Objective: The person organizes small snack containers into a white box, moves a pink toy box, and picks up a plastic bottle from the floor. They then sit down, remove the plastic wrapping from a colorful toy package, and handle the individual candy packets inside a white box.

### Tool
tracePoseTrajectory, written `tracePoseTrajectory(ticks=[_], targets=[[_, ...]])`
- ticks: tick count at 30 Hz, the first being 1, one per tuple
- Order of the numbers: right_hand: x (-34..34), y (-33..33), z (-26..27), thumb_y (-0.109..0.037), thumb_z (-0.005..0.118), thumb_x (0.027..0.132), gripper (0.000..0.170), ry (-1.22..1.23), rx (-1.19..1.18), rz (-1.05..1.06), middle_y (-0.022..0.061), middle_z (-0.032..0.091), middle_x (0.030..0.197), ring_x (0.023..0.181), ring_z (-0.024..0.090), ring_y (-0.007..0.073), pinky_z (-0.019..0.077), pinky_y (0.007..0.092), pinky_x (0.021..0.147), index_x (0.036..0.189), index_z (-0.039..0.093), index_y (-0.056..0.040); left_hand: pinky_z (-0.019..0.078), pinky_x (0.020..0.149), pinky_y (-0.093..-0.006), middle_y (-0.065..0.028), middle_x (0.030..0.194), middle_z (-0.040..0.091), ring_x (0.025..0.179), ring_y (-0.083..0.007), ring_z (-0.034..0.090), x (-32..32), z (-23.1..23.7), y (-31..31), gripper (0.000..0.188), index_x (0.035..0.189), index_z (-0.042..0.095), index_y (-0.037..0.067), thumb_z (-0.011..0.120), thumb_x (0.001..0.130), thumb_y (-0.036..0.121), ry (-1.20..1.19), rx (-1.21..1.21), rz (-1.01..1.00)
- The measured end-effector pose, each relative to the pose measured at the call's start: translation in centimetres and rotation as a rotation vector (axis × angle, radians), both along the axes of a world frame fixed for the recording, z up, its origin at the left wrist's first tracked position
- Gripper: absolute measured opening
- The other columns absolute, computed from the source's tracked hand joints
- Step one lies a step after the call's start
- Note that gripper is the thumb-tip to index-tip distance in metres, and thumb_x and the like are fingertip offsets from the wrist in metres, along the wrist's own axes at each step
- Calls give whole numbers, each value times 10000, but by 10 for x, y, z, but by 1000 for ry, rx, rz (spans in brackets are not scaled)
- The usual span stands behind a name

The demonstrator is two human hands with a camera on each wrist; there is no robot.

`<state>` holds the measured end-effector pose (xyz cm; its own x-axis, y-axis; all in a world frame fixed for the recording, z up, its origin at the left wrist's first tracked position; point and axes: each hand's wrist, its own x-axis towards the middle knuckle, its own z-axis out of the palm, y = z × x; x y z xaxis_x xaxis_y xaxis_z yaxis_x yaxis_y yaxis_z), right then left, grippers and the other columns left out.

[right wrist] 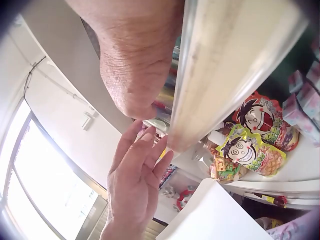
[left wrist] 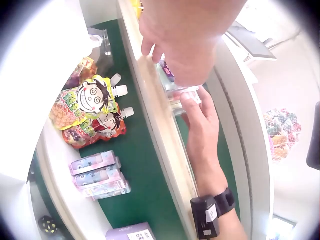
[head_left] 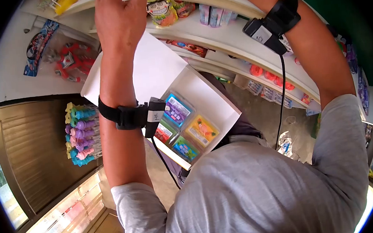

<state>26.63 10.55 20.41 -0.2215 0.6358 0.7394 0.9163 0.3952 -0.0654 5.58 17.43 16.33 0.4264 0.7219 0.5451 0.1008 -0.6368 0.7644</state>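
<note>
An open white box (head_left: pixel 224 101) lies tilted at the person's lap, holding several clear packs, one with an orange label (head_left: pixel 201 130). Up at the shelf, in the left wrist view, the right hand (left wrist: pixel 202 130) pinches a clear plastic pack (left wrist: pixel 191 95) between thumb and fingers. Beside it, the left hand (left wrist: pixel 182 42) has its fingers at the shelf edge. The right wrist view shows the left hand (right wrist: pixel 134 182) with fingers loosely bent, close to the right hand (right wrist: pixel 135 65) and colored packs (right wrist: pixel 167 102) partly hidden behind it.
Cartoon-faced pouches (head_left: pixel 162 13) and small boxes (head_left: pixel 214 16) stand on the shelf below the hands. A red toy in a bag (head_left: pixel 72 61) hangs at left, above colorful hanging toys (head_left: pixel 81 132). The shelf edge (left wrist: pixel 160 125) runs beside both hands.
</note>
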Motion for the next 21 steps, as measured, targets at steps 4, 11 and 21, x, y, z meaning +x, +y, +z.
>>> tracePoseTrajectory(ticks=[4,11,21], targets=[[-5,-4,8,-299,719,902,635,17,-85,-75,262,536,1510,1402,509,455,378,537,1221,1476,583,-62,574,917,-358,-194,1440,609,1167,-227,688,2,4,-1,744,1615,407,30,741,973,203,32,191,81],[0,-2,-3,-236,656,897,567,3,27,-165,174,565,1526,1404,527,383,430,504,1180,1461,633,-185,543,922,-454,-212,1242,615,1108,-336,641,10,11,-3,714,1614,421,88,679,952,158,80,230,124],[2,-2,-3,-263,683,893,564,72,-36,-199,197,550,1531,1429,500,393,415,510,1192,1439,638,-128,584,891,-405,-188,1324,591,1149,-284,632,15,19,-6,754,1625,425,98,740,946,196,135,248,216]])
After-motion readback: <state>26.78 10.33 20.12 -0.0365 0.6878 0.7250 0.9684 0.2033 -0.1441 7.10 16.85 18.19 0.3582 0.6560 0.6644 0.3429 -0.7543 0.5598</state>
